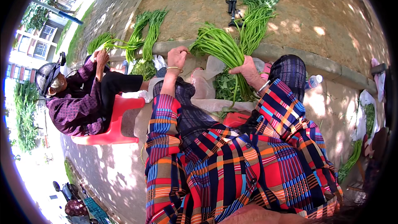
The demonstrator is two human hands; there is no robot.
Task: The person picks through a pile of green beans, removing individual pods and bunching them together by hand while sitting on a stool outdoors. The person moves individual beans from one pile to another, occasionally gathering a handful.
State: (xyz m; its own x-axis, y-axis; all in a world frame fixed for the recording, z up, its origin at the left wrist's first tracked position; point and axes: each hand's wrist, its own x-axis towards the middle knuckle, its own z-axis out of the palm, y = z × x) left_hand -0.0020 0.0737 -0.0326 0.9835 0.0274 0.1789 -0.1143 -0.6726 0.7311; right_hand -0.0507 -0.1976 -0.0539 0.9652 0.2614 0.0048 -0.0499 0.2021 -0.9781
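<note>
My right hand (248, 71) is wrapped around a thick bunch of long green vegetable stems (222, 42). The bunch fans out towards the upper left, and its other ends hang below the hand. Just left of its far tips is my left hand (178, 56), fingers curled and thumb near the forefinger; whether a small piece sits between them is too small to tell. Under the bunch, between my knees, green leaves (225, 84) lie on clear plastic sheeting (203, 84). Beyond, a larger heap of stems (256, 21) rests across the stone kerb (286, 53).
A person (77, 99) on a red plastic stool (115, 124) at left handles similar stems. Stem bundles (150, 34) lie along the kerb. A black stand (232, 6) is on the dirt ahead. A plastic bottle (314, 81) lies beside my right knee. More stems (351, 161) lie far right.
</note>
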